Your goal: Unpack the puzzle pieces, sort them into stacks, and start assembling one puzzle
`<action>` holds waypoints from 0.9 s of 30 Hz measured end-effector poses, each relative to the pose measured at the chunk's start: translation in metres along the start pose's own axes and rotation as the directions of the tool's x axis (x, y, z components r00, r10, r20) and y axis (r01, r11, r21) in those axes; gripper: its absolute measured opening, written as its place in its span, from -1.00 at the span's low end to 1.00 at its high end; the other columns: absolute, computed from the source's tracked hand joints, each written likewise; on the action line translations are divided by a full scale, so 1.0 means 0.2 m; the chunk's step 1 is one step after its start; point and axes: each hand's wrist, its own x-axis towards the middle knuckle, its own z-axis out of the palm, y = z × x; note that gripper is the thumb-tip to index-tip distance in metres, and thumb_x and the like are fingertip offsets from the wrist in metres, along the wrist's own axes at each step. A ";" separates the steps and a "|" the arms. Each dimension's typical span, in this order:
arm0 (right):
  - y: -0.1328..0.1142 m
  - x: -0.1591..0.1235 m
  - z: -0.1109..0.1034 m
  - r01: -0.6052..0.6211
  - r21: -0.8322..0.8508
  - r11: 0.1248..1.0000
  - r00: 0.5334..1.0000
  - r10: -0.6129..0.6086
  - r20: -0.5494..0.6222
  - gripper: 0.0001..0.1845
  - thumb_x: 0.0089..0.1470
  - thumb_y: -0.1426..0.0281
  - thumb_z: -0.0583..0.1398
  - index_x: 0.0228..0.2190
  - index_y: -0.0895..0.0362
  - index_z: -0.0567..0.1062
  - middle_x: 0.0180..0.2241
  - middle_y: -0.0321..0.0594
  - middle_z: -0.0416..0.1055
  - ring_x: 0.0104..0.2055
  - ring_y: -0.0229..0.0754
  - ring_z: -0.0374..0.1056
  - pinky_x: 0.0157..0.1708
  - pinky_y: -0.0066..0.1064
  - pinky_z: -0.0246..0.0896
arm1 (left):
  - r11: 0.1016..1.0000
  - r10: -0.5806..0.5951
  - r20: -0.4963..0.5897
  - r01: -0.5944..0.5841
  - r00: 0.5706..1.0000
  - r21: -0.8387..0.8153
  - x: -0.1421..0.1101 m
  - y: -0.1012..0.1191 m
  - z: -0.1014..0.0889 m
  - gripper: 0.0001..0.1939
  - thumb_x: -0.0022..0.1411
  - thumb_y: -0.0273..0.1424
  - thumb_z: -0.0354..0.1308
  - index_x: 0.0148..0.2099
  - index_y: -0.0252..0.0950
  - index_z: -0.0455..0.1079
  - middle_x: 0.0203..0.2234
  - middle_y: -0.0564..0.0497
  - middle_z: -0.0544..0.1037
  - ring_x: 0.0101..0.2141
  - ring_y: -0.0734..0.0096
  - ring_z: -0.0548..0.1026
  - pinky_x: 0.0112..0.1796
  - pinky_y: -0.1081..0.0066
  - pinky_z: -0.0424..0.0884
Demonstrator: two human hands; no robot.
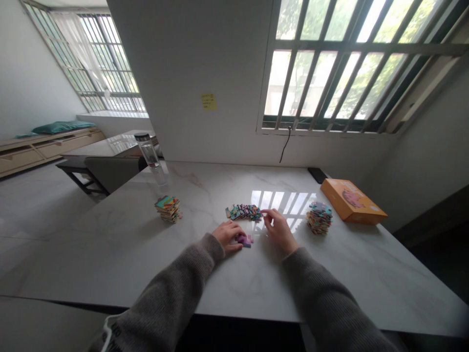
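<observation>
Left hand [227, 233]: palm down on the worktop, fingers loosely together and slightly curled, resting against a small cluster of pink and purple jigsaw pieces [245, 240]; no clear grip. Right hand [280, 231]: partly closed, thumb and forefinger pinched together at the right end of a fanned row of jigsaw pieces [244, 212]; whether a piece is held cannot be told.

Surface: white marble-patterned worktop [205, 288]. Orange puzzle box [351, 201] lies flat near the right edge, just beside a right stack of jigsaw pieces [319, 218]. A left stack of jigsaw pieces [167, 209] sits well apart, left of the row. Clear glass water bottle [148, 156] stands upright at the far left edge. Black phone [317, 174] lies flat at the far edge, behind the box.
</observation>
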 end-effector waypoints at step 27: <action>0.17 0.03 0.02 -0.024 -0.140 0.990 0.999 0.029 0.036 -0.52 0.15 0.38 0.11 0.11 0.16 0.37 -0.20 -0.10 0.46 -0.22 -0.09 0.36 -0.08 -0.16 0.28 | 0.849 -0.469 -0.306 0.519 0.829 0.105 0.06 -0.18 -0.10 -0.73 0.17 -0.41 0.20 -0.05 -0.19 0.42 -0.25 -0.02 0.55 -0.12 0.17 0.46 -0.09 0.22 0.28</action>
